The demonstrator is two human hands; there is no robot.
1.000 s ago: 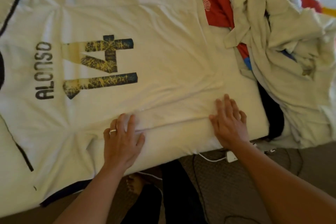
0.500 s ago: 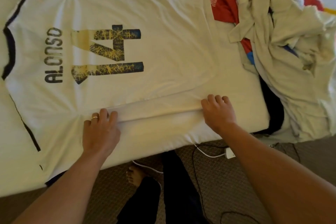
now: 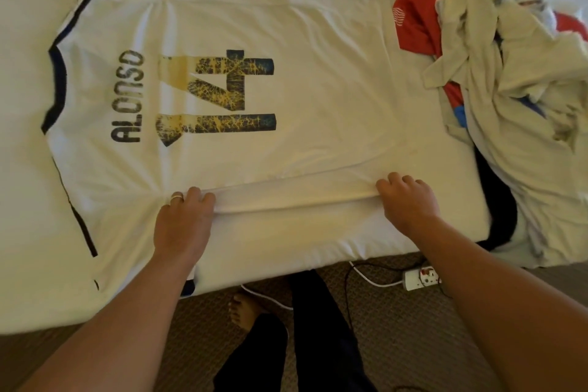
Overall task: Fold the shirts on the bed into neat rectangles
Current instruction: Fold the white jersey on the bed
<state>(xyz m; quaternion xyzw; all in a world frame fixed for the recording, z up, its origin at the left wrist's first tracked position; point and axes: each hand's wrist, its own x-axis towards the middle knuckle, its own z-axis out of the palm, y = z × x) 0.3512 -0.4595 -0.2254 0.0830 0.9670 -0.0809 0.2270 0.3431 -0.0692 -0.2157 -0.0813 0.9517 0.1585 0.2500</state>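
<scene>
White jersey (image 3: 286, 99), print side up, spread flat along the bed (image 3: 318, 251) near its front edge: left hand (image 3: 183, 219) and right hand (image 3: 409, 200) each seemingly pinch its near side seam, set apart to lift one even fold; unfolded shirts (image 3: 515, 79) heaped at the right edge.

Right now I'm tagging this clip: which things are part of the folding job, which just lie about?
Job: white jersey; left hand and right hand gripping its fold; pile of unfolded shirts; bed.
Lying about: power strip; white cable.
</scene>
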